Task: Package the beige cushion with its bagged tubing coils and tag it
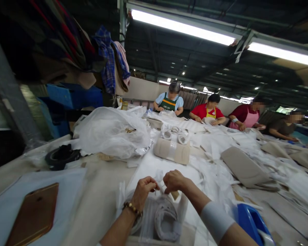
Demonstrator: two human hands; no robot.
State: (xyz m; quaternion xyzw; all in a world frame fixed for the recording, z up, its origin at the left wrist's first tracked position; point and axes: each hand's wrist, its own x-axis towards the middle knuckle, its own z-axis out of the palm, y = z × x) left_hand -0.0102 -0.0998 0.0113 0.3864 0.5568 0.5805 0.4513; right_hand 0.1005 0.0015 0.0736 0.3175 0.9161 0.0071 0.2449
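Observation:
My left hand [144, 188], with a beaded bracelet at the wrist, is closed in a pinch. Facing it just to the right is my right hand [175, 181], its fingers curled shut and pointing down. A bit of clear, whitish material shows between the two, too blurred to name. Below them lies a clear plastic bag [148, 218] with a coiled pale strip [167, 220] in it; a second coil is partly covered by my left wrist. Beyond my hands sits a folded beige pad [178, 152] with a clear band around it and rolled white strips [182, 137] at its far side.
A gold phone [34, 213] lies at left on a pale sheet, with a black roll [63, 157] behind. A large plastic bag [113, 131] bulges beyond. At right are a blue tape dispenser [254, 223] and beige panels [242, 165]. Several co-workers stand across the table.

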